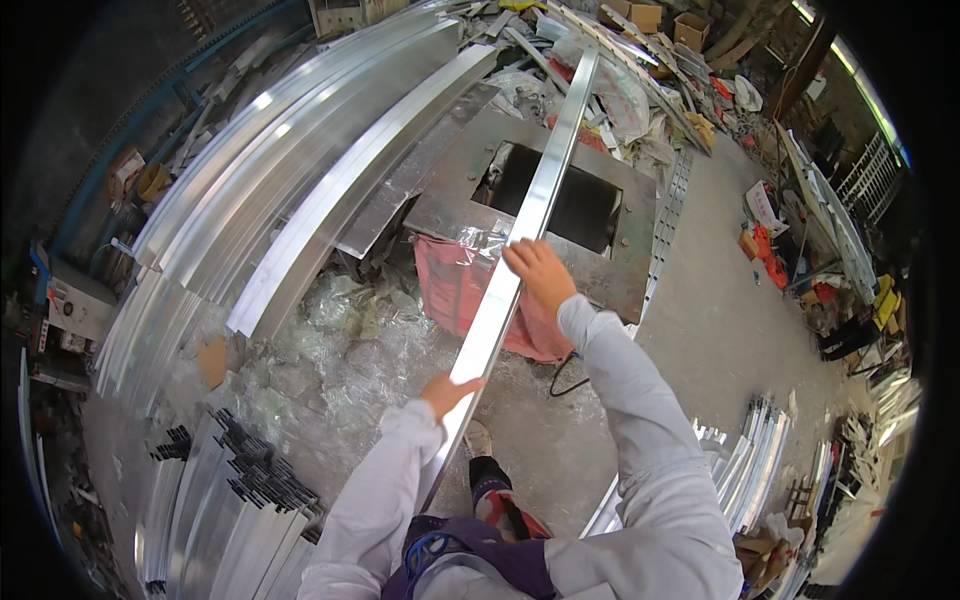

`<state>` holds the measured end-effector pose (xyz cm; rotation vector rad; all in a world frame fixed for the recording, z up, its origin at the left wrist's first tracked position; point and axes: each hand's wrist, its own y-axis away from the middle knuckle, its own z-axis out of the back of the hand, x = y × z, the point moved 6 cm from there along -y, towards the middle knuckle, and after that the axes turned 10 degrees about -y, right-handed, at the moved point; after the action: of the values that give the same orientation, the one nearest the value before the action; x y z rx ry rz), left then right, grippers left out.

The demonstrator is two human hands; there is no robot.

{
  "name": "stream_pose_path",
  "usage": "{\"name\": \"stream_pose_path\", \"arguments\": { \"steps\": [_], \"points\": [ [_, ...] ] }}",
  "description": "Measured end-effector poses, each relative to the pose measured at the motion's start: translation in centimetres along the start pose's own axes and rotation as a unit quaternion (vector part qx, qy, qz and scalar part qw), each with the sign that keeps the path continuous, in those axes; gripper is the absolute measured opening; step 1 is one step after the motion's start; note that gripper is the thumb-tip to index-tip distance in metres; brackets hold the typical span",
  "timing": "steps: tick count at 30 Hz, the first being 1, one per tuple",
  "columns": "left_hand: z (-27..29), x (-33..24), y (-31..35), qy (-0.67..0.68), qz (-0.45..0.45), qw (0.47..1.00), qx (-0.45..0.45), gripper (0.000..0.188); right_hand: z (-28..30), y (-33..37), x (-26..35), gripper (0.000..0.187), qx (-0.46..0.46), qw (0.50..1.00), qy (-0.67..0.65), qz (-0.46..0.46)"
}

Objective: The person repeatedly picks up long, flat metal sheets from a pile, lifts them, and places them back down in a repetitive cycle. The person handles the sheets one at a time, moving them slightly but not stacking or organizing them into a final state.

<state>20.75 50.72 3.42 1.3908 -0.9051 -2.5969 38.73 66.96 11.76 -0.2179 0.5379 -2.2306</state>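
Note:
A long shiny aluminium profile (548, 180) runs from beside my waist up and away to the far scrap pile. My left hand (448, 393) grips its near part, thumb laid over the top and the other fingers hidden beneath. Farther along, my right hand (540, 272) is closed over its right edge, with the fingertips on the upper face. Below the profile stands a grey metal machine table (450, 195) with a dark rectangular opening (590, 208). A red plastic sheet (445, 285) hangs at the table's near side, under the profile.
Several long aluminium profiles (300, 150) lie stacked to the left. Crumpled clear plastic film (350, 335) covers the floor beside them. Bundled profiles (240, 500) stand at the lower left, and more (760, 460) at the lower right. A black cable (568, 385) loops near the table.

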Motion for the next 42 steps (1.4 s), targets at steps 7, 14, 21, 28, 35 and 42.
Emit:
{"name": "stream_pose_path", "arguments": {
  "steps": [7, 14, 21, 28, 35, 42],
  "points": [
    [0.2, 3.3, -2.5, -0.028, -0.007, 0.997, -0.077, 0.067, -3.6, -5.9, -2.5, 0.030, 0.107, 0.990, 0.081, 0.034],
    [-3.9, 18.1, 14.6, -0.022, 0.142, 0.989, -0.040, 0.088, -7.0, 1.3, 14.6, 0.014, 0.226, 0.949, -0.064, 0.211],
    [-14.8, 40.1, 36.3, 0.191, 0.169, 0.966, 0.035, 0.083, -7.2, 12.7, 41.2, 0.013, 0.265, 0.920, -0.158, 0.239],
    [-20.5, 55.8, 57.4, 0.124, 0.297, 0.946, 0.040, 0.071, -1.8, 18.0, 59.3, 0.009, 0.149, 0.892, -0.340, 0.257],
    [-14.2, 42.4, 44.8, 0.094, 0.277, 0.956, -0.005, 0.064, -3.4, 13.5, 48.8, 0.011, 0.192, 0.908, -0.288, 0.237],
    [-2.3, 16.9, 16.1, -0.003, 0.141, 0.987, -0.080, 0.072, -6.3, 2.1, 18.5, 0.024, 0.131, 0.991, 0.021, 0.024]
  ]
}}
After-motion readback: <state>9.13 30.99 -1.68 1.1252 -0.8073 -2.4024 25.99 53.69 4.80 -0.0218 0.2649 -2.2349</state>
